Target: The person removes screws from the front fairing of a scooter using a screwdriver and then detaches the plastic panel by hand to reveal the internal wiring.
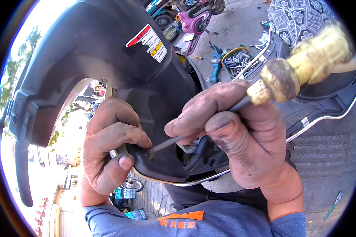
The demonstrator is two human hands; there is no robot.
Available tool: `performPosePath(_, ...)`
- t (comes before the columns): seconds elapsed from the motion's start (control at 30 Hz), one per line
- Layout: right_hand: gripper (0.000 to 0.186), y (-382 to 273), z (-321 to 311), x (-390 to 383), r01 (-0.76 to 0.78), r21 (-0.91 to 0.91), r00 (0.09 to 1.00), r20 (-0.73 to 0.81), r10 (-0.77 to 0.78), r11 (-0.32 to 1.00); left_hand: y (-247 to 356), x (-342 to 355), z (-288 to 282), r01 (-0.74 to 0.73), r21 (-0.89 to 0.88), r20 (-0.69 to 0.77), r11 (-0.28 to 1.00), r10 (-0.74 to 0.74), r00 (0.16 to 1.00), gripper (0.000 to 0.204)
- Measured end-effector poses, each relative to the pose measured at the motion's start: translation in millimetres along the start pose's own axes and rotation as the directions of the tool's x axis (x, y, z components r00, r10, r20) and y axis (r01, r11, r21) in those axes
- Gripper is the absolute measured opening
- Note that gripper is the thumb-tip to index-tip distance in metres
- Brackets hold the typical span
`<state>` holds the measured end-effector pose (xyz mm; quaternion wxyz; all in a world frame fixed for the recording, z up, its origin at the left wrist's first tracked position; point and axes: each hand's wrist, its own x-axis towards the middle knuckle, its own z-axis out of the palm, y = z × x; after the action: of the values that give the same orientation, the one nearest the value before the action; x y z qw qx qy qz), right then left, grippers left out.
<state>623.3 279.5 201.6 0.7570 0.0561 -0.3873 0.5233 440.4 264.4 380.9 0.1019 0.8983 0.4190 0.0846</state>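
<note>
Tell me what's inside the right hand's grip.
The right hand holds a thin, dark tool shaft; a yellow handle sticks out beyond it. The fingers and thumb cover part of the shaft's middle, so that stretch can't be seen.

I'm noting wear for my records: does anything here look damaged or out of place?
Yes. The sticker on the black panel has a ragged gap at its lower left, as if torn. The screwdriver's yellow handle, beyond the right hand, is dark with grime. A green-handled tool lies alone on the ground, lower right.
</note>
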Motion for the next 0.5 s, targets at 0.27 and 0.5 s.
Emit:
performPosePath(0.27, 0.031, 5, 0, -4, 0.097, 0.091, 0.995, -0.020, -0.096, 0.991, 5, 33, -37, -0.008, -0.089, 0.437, 0.996, 0.046, 0.898, 0.048)
performPosePath(0.5, 0.029, 3, 0, -5, 0.116, 0.055, 0.993, -0.013, -0.115, 0.992, 12, 50, -45, 0.014, -0.029, 0.600, 0.999, 0.006, 0.800, 0.051)
